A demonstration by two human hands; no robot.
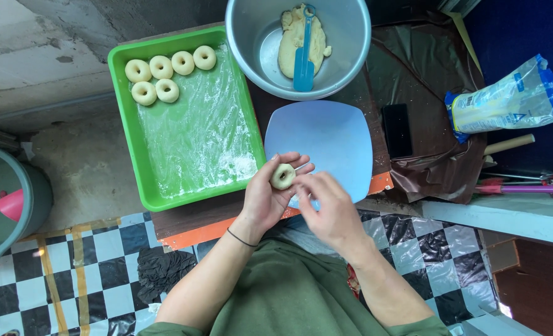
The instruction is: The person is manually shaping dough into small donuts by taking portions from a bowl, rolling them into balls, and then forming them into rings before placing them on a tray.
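Note:
My left hand (265,198) cups a pale ring of dough (282,176) with a hole in its middle. My right hand (328,204) is beside it, fingers touching the ring's edge, over the near corner of a light blue square plate (332,130). To the left lies a green tray (189,168), dusted with flour, with several finished dough rings (164,71) in its far corner. A metal bowl (251,37) at the top holds a lump of dough (295,34) and a blue spatula (304,59).
A black phone (397,129) lies right of the plate on brown plastic sheeting. A flour bag (512,99) and a wooden rolling pin (507,145) are at the right. A grey bucket (9,199) stands left on the floor. Checkered covering lies below.

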